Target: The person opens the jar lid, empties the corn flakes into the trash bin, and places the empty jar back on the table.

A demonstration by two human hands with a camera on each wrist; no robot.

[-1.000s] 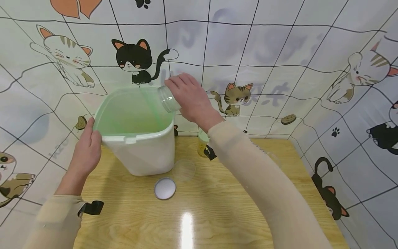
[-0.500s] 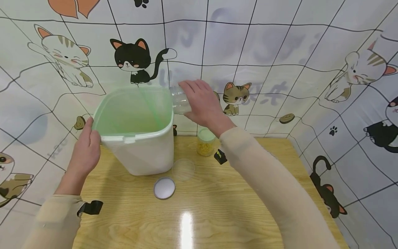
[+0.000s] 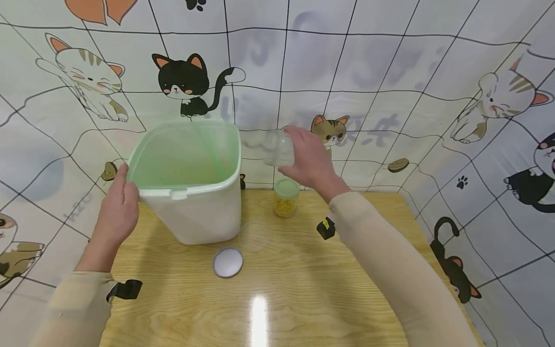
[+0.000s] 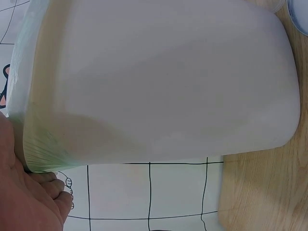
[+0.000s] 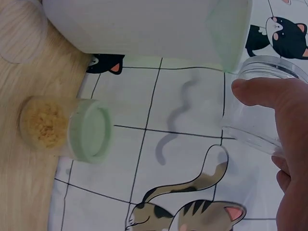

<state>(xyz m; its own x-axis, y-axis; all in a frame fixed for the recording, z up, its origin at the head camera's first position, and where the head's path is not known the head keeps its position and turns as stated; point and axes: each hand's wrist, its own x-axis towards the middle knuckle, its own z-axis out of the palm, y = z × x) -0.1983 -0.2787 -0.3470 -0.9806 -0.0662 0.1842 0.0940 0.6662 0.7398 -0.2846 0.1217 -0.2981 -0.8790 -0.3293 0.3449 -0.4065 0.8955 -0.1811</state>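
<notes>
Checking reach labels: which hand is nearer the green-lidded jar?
Right. In the head view, the right hand, holding a clear jar, is above and right of the green-lidded jar; the left hand is across the bin, gripping its rim.

Wood-grain counter [image 3: 303, 299], streak of glare [image 3: 259, 318] at the near side. Jar of yellow bits [image 3: 284, 207] upright near the back edge, pale green lid [image 3: 287, 187] on. White disc [image 3: 228, 262] lies flat, clear disc [image 3: 255, 236] just beside it. White wall covering [image 3: 321, 58]: black grid lines, cartoon cats, incl. black-and-white cat [image 3: 184, 77], one paw print [image 3: 462, 183] on the right
</notes>
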